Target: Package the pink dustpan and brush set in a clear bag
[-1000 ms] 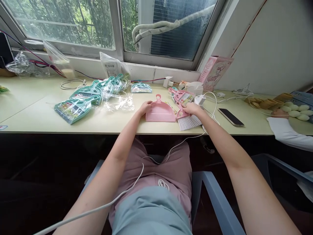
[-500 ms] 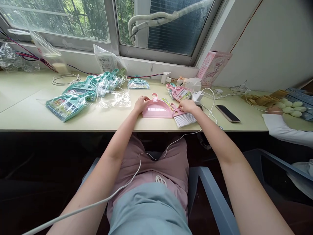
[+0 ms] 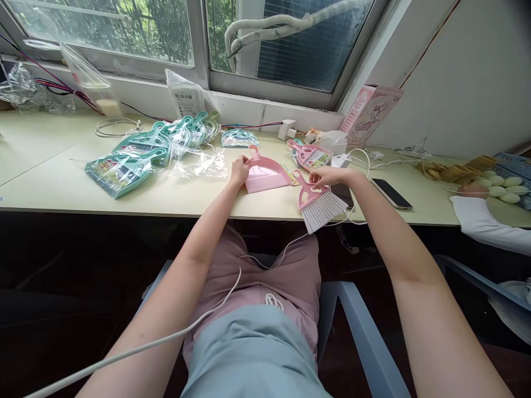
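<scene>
At the left, teal packaged sets (image 3: 124, 171) are piled on the table (image 3: 186, 199); their count is obscured by overlap and glossy wrapping. The left edge of the pink dustpan (image 3: 267, 175) is gripped by the left hand (image 3: 239, 170), which is curled closed; its thumb cannot be clearly made out. The pink dustpan is located near the front of the table; whether its base is fully supported cannot be determined. The pink brush (image 3: 321, 210) is held tilted by the right hand (image 3: 327, 177), which is closed on the right side of the brush head; its fingertips are partly concealed. The white bristles are pointed past the front table edge. Behind the pink brush, 1 dark flat object (image 3: 343, 193) is partly hidden. At the far right, 1 co-worker's hand (image 3: 473, 190) is shown; its grip cannot be determined.
</scene>
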A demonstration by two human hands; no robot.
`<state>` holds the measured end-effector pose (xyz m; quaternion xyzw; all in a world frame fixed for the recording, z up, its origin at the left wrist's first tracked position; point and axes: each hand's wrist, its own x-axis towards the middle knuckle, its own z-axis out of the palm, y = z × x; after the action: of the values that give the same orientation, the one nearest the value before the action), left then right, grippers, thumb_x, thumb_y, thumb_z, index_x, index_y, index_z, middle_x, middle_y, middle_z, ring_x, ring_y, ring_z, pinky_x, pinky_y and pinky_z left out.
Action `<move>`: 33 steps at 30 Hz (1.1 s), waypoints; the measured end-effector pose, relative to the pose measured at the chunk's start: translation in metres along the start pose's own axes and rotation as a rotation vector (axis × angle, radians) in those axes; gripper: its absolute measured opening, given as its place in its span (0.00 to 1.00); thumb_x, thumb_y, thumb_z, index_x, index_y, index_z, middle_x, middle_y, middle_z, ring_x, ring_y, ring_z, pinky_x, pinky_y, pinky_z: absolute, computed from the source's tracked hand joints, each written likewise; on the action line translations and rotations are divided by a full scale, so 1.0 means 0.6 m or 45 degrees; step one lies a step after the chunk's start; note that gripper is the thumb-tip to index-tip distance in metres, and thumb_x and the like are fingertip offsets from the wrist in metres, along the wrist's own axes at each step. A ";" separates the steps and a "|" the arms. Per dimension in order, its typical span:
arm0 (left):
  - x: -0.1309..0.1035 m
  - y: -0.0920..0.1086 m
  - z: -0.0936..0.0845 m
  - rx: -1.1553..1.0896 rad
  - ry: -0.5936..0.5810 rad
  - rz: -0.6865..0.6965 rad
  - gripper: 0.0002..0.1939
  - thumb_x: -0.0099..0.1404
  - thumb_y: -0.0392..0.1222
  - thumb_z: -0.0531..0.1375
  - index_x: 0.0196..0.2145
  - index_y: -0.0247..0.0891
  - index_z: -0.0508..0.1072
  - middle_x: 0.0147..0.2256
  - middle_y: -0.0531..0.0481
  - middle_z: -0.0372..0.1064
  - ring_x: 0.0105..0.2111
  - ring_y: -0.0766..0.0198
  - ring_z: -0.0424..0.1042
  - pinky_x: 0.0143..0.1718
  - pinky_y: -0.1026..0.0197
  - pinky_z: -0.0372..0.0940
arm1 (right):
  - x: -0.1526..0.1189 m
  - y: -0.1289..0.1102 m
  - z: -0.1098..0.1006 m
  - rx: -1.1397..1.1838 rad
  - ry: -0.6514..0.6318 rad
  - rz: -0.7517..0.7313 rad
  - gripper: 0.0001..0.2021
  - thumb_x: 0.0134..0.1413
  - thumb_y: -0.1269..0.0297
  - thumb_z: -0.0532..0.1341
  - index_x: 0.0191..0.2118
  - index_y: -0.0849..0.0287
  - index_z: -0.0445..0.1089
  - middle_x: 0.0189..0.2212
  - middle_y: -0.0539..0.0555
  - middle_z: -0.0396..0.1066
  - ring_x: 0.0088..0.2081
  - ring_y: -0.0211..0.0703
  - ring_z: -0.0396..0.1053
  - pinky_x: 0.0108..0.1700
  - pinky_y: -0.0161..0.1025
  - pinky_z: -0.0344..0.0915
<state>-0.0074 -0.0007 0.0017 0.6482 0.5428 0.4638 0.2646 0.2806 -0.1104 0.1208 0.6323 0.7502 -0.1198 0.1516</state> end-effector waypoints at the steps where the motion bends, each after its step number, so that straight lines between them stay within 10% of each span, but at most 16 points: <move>1: 0.000 0.001 -0.001 -0.056 0.028 -0.046 0.12 0.60 0.30 0.55 0.41 0.36 0.72 0.42 0.40 0.72 0.43 0.55 0.70 0.45 0.56 0.62 | -0.009 -0.007 -0.005 0.075 0.036 -0.050 0.14 0.53 0.66 0.65 0.46 0.59 0.74 0.42 0.56 0.76 0.41 0.44 0.73 0.41 0.35 0.64; 11: -0.010 0.004 0.002 -0.369 -0.164 -0.143 0.36 0.59 0.36 0.60 0.64 0.40 0.53 0.36 0.47 0.70 0.34 0.61 0.71 0.38 0.60 0.64 | 0.001 -0.116 0.009 1.046 0.264 -0.536 0.11 0.50 0.64 0.70 0.41 0.61 0.76 0.37 0.56 0.77 0.37 0.40 0.73 0.43 0.39 0.72; 19: -0.012 0.006 -0.003 -0.566 -0.411 -0.164 0.18 0.61 0.42 0.60 0.49 0.35 0.71 0.44 0.43 0.73 0.40 0.59 0.73 0.41 0.60 0.66 | 0.145 -0.137 0.048 0.937 0.942 -0.123 0.11 0.54 0.69 0.66 0.44 0.65 0.76 0.41 0.61 0.78 0.42 0.44 0.73 0.50 0.42 0.68; 29: -0.022 0.003 -0.005 -0.652 -0.468 -0.055 0.32 0.52 0.45 0.70 0.52 0.35 0.66 0.48 0.39 0.73 0.44 0.57 0.75 0.46 0.57 0.68 | 0.175 -0.162 0.096 0.673 1.251 -0.187 0.17 0.59 0.70 0.59 0.53 0.59 0.70 0.57 0.62 0.66 0.61 0.54 0.59 0.63 0.49 0.55; 33: -0.018 0.006 -0.005 -0.666 -0.463 0.003 0.31 0.54 0.49 0.69 0.52 0.34 0.67 0.48 0.38 0.74 0.45 0.56 0.75 0.46 0.56 0.68 | 0.169 -0.135 0.085 1.164 0.998 -0.095 0.30 0.54 0.60 0.67 0.61 0.58 0.62 0.58 0.62 0.68 0.60 0.53 0.63 0.60 0.49 0.59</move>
<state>-0.0081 -0.0123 0.0027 0.6311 0.3482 0.4645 0.5145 0.1889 -0.0505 0.0341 0.6038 0.6442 -0.1935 -0.4277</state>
